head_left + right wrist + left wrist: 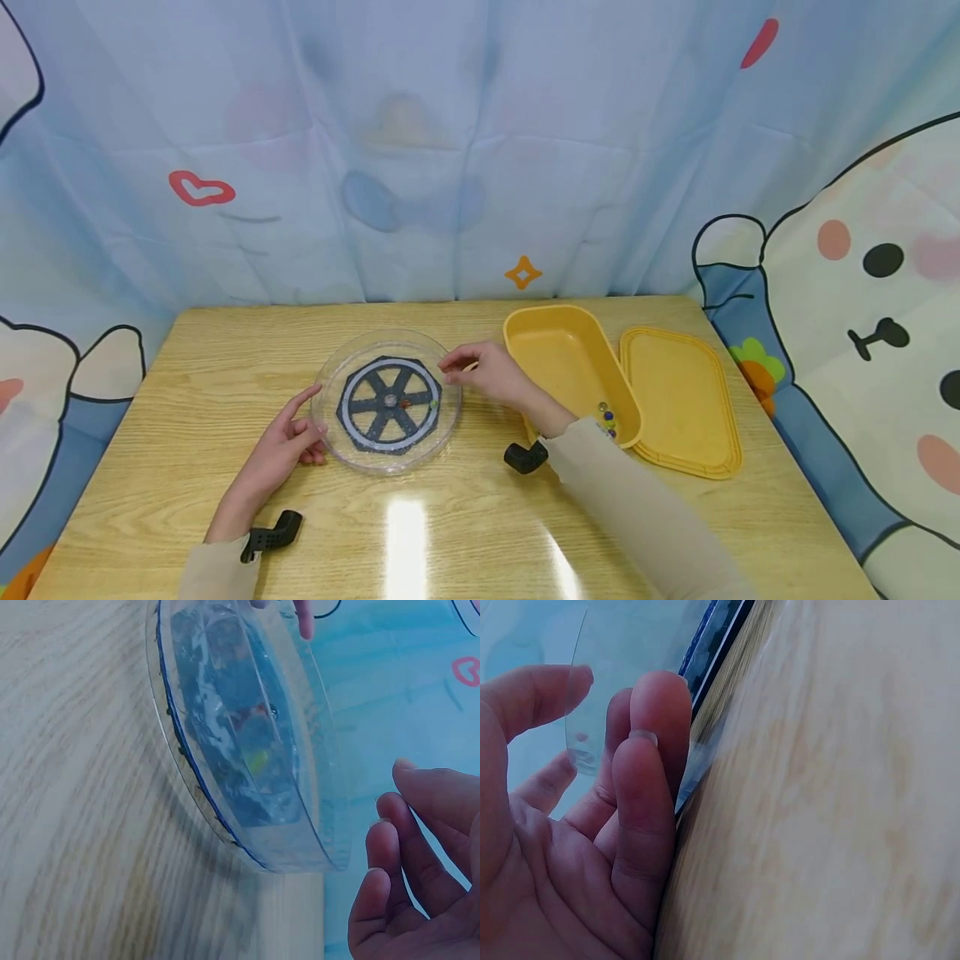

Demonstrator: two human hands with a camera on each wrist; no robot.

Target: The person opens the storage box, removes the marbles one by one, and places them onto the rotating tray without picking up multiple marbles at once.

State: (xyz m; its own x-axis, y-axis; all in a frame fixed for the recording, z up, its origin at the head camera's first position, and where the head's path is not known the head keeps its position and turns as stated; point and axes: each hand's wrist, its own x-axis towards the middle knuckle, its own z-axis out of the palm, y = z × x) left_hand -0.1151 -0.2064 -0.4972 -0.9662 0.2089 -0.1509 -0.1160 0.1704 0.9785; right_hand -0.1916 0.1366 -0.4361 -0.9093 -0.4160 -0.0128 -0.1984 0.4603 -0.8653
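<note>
A clear round dish (pixel 350 454) with a dark six-spoked wheel pattern (pixel 372 406) sits left of the table's middle. Inside it are a small green marble (pixel 434 404) and a small orange-red piece (pixel 407 404). My left hand (pixel 283 442) touches the dish's left side, its index finger stretched along the rim and the others loosely bent, as the left wrist view also shows. Above the right rim hovers my right hand (pixel 491 373), thumb and fingers slightly bent towards each other. In the right wrist view nothing shows between those fingertips (pixel 382 840).
A yellow tub (pixel 558 358) stands to the right, partly under my right forearm, with several small coloured marbles (pixel 608 417) in its near end. Its flat yellow lid (pixel 681 400) lies beside it. A patterned curtain (pixel 420 150) hangs behind the wooden table (pixel 225 375).
</note>
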